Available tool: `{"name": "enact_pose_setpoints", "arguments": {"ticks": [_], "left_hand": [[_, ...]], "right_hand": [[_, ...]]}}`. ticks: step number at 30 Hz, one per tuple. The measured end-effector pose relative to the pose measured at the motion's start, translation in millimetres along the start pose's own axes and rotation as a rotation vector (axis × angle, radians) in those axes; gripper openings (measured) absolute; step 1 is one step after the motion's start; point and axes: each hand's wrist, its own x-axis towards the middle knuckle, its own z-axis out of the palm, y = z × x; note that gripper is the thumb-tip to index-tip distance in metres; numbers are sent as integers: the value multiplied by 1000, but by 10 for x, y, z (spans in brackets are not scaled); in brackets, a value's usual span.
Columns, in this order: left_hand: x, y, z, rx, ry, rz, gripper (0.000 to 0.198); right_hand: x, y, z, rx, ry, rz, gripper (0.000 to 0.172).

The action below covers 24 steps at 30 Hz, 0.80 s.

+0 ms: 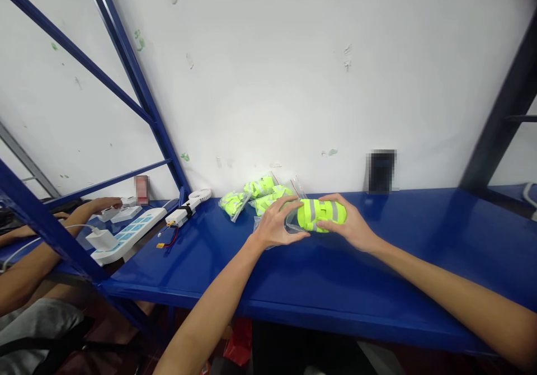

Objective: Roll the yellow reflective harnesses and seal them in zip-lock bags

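Note:
Over the blue table, my right hand (350,224) grips a rolled yellow-green reflective vest (322,214) with silver-grey bands. Its left end points toward my left hand (277,221), whose fingers and thumb are curved around the mouth of a clear plastic bag (292,222). The vest's end is at the bag's opening; how far inside it is, I cannot tell. Just behind my left hand lie more bagged yellow-green vests, among them one at the left (233,203) and one at the back (259,186).
On the blue table (377,274), left of the bags, are a white handheld fan (200,196) and a white device with wires (179,215). Past the blue frame post (142,95), a power strip (134,232) lies near another person's arm (69,235). A dark blurred object (380,172) stands against the wall.

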Motion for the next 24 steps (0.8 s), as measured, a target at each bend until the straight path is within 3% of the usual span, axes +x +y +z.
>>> {"name": "enact_pose_setpoints", "arguments": {"ticks": [6, 10, 17, 24], "left_hand": [[-44, 83, 31, -32, -30, 4, 91], [-59, 92, 14, -37, -62, -58, 98], [-126, 44, -84, -71, -141, -170, 89], [-156, 97, -66, -55, -440, -217, 95]], "right_hand": [[-13, 4, 89, 396, -162, 104, 58], [-10, -43, 98, 544, -145, 171, 57], [58, 5, 18, 498, -48, 180, 58], [139, 112, -120, 354, -61, 299, 52]]}}
